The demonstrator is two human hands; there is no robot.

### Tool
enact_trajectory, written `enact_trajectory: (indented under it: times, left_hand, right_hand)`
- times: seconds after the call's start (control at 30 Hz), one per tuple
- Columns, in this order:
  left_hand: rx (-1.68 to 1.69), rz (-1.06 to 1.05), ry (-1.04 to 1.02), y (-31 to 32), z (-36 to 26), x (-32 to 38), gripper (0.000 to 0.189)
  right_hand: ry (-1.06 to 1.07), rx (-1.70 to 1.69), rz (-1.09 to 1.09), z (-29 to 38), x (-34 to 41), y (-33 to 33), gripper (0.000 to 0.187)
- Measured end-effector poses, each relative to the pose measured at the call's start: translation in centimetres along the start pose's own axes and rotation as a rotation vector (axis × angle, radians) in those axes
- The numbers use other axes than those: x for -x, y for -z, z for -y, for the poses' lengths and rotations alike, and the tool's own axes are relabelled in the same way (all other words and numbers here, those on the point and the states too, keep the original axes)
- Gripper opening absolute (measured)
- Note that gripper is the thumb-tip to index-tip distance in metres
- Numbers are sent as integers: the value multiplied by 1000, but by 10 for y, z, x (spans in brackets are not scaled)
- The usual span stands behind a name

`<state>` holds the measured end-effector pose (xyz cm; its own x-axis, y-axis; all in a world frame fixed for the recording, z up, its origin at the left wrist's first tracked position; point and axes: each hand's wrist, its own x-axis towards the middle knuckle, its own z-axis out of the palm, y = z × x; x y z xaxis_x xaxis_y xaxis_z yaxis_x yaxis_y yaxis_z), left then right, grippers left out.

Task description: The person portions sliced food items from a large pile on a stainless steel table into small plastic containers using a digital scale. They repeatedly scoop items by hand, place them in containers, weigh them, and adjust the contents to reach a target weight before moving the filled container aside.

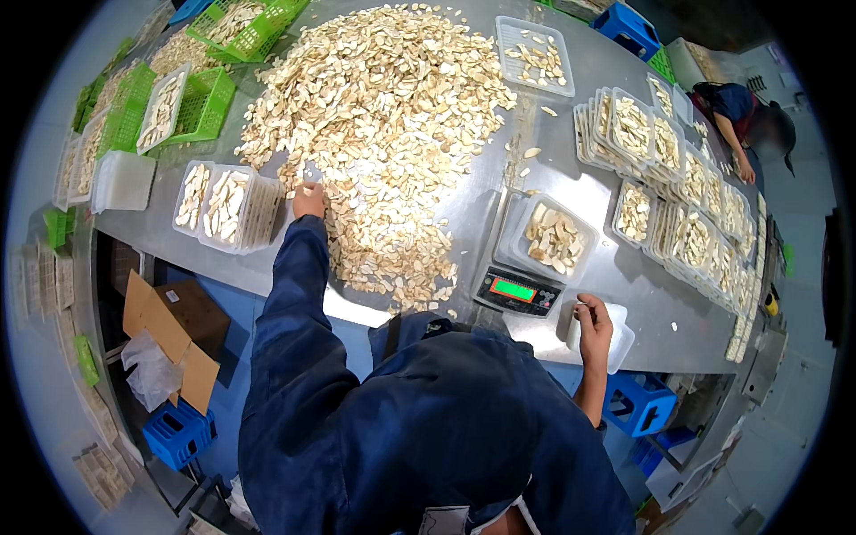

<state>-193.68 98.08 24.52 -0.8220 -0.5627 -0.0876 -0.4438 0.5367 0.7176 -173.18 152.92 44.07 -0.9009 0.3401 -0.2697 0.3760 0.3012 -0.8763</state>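
My left hand [309, 200] is at the left edge of a large pile of pale dried slices [388, 100], its fingers among the slices; whether they grip one is not clear. My right hand [594, 328] is raised over stacked empty plastic trays [622, 341] at the near table edge, fingertips drawn together; a small slice may be between them. Between the hands stands a digital scale [516, 291] with a lit green display, bearing a clear plastic tray [588, 234] of slices [554, 244].
Filled trays stand stacked at left [251, 214] and right [695, 234]. Green baskets [207, 107] are at the far left, and a tray with few slices [535, 80] lies beyond the scale. At the far right, a co-worker [729, 114] reaches over the table.
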Motion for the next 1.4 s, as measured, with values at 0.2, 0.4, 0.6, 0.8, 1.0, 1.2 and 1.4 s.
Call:
enact_trajectory:
  times: [0.2,0.4,0.6,0.8,1.0,1.2,1.4]
  left_hand:
    - [-175,153,-149,1,-38,26,36]
    - [-222,221,-122,1,-43,20,37]
    - [386,318,264,7,-21,1,26]
    - [974,330,457,20,-36,13,14]
    - [1259,203,562,24,-41,13,19]
    - [373,408,271,11,-57,11,21]
    - [-304,284,-226,-32,-43,12,53]
  right_hand:
    - [2,9,11,0,-1,1,21]
    - [-4,0,-1,4,0,2,20]
    - [18,12,0,-1,0,2,20]
    - [6,2,8,-2,-2,2,20]
    - [13,12,14,-1,-2,1,21]
    - [-4,22,30,-1,-2,1,21]
    - [48,39,-1,-6,-2,1,20]
